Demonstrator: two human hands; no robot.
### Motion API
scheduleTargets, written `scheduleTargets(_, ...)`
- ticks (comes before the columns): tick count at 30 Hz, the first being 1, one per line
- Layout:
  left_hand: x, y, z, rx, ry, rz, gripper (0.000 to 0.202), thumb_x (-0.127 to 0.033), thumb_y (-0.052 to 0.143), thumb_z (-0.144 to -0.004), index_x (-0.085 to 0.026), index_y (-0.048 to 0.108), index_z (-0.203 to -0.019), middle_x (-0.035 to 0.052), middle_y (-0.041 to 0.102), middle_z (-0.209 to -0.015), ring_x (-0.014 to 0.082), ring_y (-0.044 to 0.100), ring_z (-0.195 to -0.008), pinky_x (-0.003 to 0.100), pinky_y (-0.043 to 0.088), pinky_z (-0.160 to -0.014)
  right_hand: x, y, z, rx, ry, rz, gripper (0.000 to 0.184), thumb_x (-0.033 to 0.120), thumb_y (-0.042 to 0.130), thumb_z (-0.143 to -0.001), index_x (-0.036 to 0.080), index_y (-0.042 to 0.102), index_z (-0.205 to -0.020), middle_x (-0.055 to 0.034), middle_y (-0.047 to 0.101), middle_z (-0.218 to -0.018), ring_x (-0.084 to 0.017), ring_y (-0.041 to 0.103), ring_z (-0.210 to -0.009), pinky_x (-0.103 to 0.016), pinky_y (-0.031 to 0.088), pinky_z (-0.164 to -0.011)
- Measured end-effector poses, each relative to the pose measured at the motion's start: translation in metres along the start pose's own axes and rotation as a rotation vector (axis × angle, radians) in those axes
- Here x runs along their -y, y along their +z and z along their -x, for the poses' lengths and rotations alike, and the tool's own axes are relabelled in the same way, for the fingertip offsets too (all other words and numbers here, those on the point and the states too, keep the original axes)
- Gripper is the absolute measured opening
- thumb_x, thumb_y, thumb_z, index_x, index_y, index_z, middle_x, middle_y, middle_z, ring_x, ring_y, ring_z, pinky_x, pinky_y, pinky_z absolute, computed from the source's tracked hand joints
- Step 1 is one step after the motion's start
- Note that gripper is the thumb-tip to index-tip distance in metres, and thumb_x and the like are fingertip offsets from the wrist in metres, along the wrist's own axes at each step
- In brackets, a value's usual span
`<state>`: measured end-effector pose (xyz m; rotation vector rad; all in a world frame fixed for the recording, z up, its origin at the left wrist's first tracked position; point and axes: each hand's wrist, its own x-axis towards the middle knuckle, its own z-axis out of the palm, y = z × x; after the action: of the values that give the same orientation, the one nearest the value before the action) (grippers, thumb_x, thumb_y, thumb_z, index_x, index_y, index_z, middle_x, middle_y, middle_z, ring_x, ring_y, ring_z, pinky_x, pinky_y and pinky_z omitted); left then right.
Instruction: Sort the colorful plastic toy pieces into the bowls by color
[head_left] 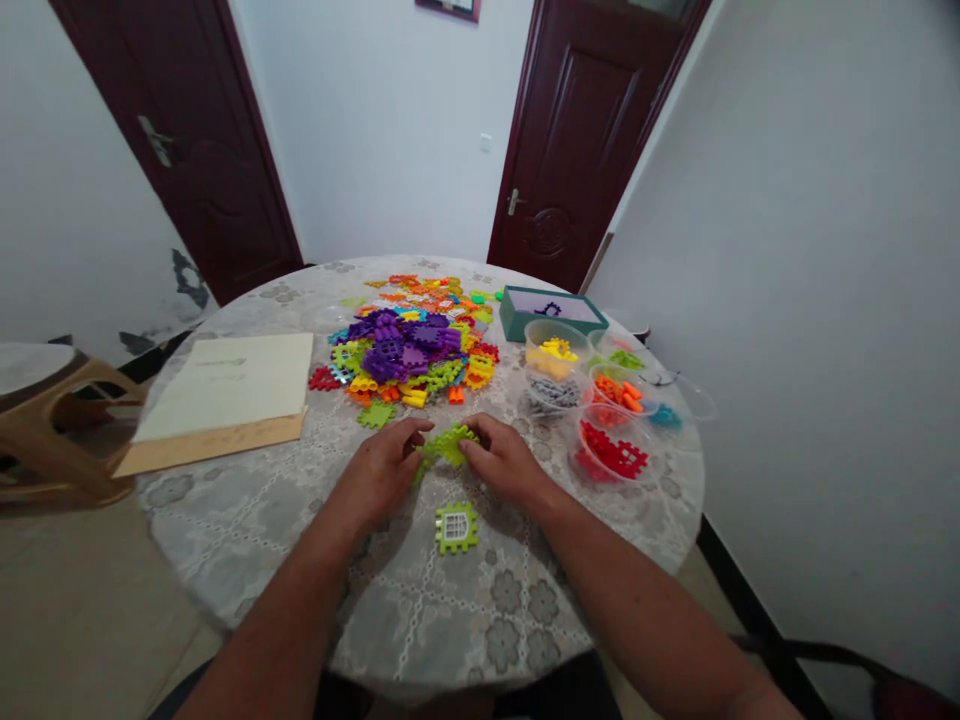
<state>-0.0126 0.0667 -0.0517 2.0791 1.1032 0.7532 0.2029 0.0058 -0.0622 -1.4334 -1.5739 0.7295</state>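
- Left hand [381, 472]: its fingers [414, 437] are curled in and closed on the left side of a green piece [448, 447], a spiky interlocking plastic tile, with no gap showing between them and the tile.
- Right hand [501, 460]: its fingers [471, 447] press on the tile's right side, also closed on it.
- The green piece is held between both hands, low over the desk [480, 620], and it may be touching the cover; I cannot tell.
- Just below the hands, a green window tile [456, 528] lies flat on the patterned cover.
- Just beyond the left hand lies a loose green tile [376, 414].
- Farther on, a heap of purple, yellow, orange, red and green pieces [401, 345] covers the desk's middle.
- To the right of the heap stand clear tubs holding red [611, 450], orange [615, 392], gray [553, 395] and yellow [555, 350] pieces.
- Behind them sits a teal box [551, 310].
- On the left lies a cream folder [225, 388].
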Motion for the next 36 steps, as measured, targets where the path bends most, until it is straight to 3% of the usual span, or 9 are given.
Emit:
scheduleTargets(4, -0.011, -0.006, 0.0, -0.081, -0.074, 0.122, 0.045, -0.039, 0.061, -0.088, -0.023, 0.071, -0.129, 0.0053, 0.075, -0.108, 0.0237, 0.071, -0.095, 0.038, 0.056, -0.089, 0.002, 0.003, -0.001, 0.084, 0.146, -0.309, 0.016, 0.03, 0.059, -0.093, 0.023, 0.064, -0.106, 0.0039, 0.066, -0.07, -0.016, 0.062, -0.059, -0.027, 0.05, -0.058)
scheduleTargets(8, -0.02, -0.003, 0.002, -0.045, -0.107, 0.254, 0.044, -0.04, 0.065, -0.086, -0.023, 0.069, -0.126, 0.0042, 0.076, -0.105, 0.0234, 0.072, -0.096, 0.038, 0.058, -0.088, 0.008, 0.005, -0.001, 0.175, 0.178, -0.536, 0.026, 0.04, 0.066, -0.089, 0.023, 0.061, -0.107, 0.0008, 0.072, -0.084, -0.016, 0.069, -0.062, -0.028, 0.055, -0.056)
scheduleTargets(10, -0.022, -0.001, 0.003, -0.024, -0.115, 0.312, 0.043, -0.041, 0.065, -0.087, -0.022, 0.068, -0.125, 0.0045, 0.076, -0.104, 0.0234, 0.073, -0.096, 0.039, 0.059, -0.09, 0.01, 0.005, -0.001, 0.195, 0.177, -0.567, 0.03, 0.044, 0.069, -0.086, 0.023, 0.059, -0.105, 0.001, 0.071, -0.082, -0.016, 0.068, -0.06, -0.028, 0.055, -0.055)
scheduleTargets(13, -0.022, -0.003, 0.006, 0.044, -0.086, 0.322, 0.048, -0.042, 0.063, -0.09, -0.022, 0.064, -0.133, 0.0066, 0.074, -0.109, 0.0237, 0.072, -0.098, 0.04, 0.059, -0.089, 0.011, 0.002, -0.001, 0.093, 0.19, -0.526, 0.032, 0.045, 0.071, -0.084, 0.022, 0.06, -0.103, 0.0038, 0.066, -0.071, -0.014, 0.062, -0.053, -0.026, 0.051, -0.051)
scheduleTargets(16, -0.019, -0.01, 0.014, 0.191, -0.036, 0.138, 0.06, -0.044, 0.07, -0.087, -0.024, 0.059, -0.142, 0.0089, 0.071, -0.117, 0.0245, 0.07, -0.099, 0.04, 0.058, -0.089, 0.007, -0.005, -0.003, -0.09, 0.212, -0.471, 0.033, 0.045, 0.07, -0.084, 0.022, 0.059, -0.105, 0.0059, 0.063, -0.065, -0.013, 0.057, -0.049, -0.024, 0.046, -0.048)
scheduleTargets(19, -0.019, -0.014, 0.027, 0.368, 0.061, -0.095, 0.061, -0.041, 0.081, -0.079, -0.026, 0.064, -0.136, 0.0091, 0.069, -0.125, 0.0278, 0.067, -0.109, 0.042, 0.053, -0.097, 0.0, -0.012, -0.006, -0.203, 0.221, -0.445, 0.036, 0.045, 0.068, -0.085, 0.022, 0.058, -0.111, 0.0075, 0.062, -0.062, -0.013, 0.055, -0.048, -0.023, 0.043, -0.048)
scheduleTargets(21, -0.022, -0.013, 0.035, 0.425, 0.133, -0.208, 0.056, -0.037, 0.084, -0.076, -0.026, 0.068, -0.129, 0.009, 0.067, -0.126, 0.0303, 0.063, -0.118, 0.042, 0.05, -0.102, -0.003, -0.015, -0.007, -0.234, 0.215, -0.443, 0.039, 0.045, 0.069, -0.085, 0.022, 0.057, -0.114, 0.0083, 0.062, -0.061, -0.012, 0.054, -0.047, -0.023, 0.042, -0.047)
scheduleTargets(30, -0.039, -0.002, 0.043, 0.493, 0.233, -0.378, 0.038, -0.032, 0.081, -0.077, -0.024, 0.069, -0.112, 0.0082, 0.063, -0.118, 0.0282, 0.059, -0.112, 0.037, 0.049, -0.092, -0.006, -0.013, -0.006, -0.287, 0.185, -0.43, 0.057, 0.048, 0.072, -0.086, 0.021, 0.06, -0.135, 0.0088, 0.059, -0.059, -0.013, 0.053, -0.047, -0.023, 0.042, -0.046)
scheduleTargets(36, -0.038, -0.005, 0.044, 0.432, 0.188, -0.373, 0.032, -0.03, 0.072, -0.084, -0.022, 0.064, -0.113, 0.0086, 0.067, -0.113, 0.0273, 0.063, -0.105, 0.037, 0.049, -0.088, -0.003, -0.015, -0.002, -0.313, 0.168, -0.406, 0.06, 0.044, 0.069, -0.09, 0.019, 0.06, -0.144, 0.0093, 0.055, -0.057, -0.012, 0.05, -0.046, -0.024, 0.039, -0.046)
